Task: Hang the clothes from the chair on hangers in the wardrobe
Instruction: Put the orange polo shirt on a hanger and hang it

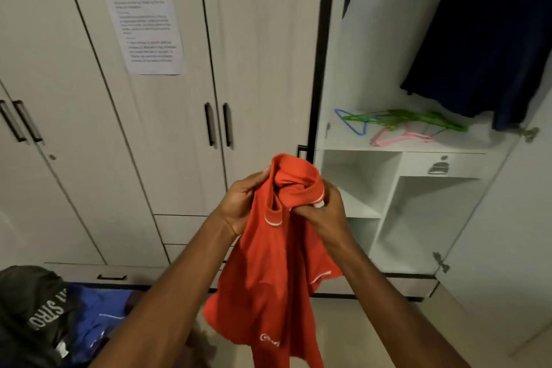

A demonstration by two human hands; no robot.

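In front of the open wardrobe [418, 158], near the centre of the view, both hands hold up a red shirt [268, 272] by its collar. The left hand [242, 203], at about nine o'clock from the collar, has its fingers curled round the fabric at the collar's edge. The right hand [322, 209], at about three o'clock from the collar, pinches the collar's other side, where white trim shows. The rest of the shirt hangs down between the forearms toward six o'clock, with a small pale logo near its lower hem.

At about one o'clock from the shirt, on a white shelf [403, 146] inside the wardrobe, lie several plastic hangers: a blue hanger [349, 122], green hangers [418, 118] and a pink hanger [397, 136], overlapping in a loose pile. Above them, toward two o'clock, a dark blue garment [484, 39] hangs in the wardrobe.

At eleven o'clock from the shirt a printed sheet of paper [143, 21] is stuck on a closed wardrobe door [74, 98]. At eight o'clock, in the lower left corner, lie a black garment [35, 317] with white lettering and a blue garment [101, 317] touching it.
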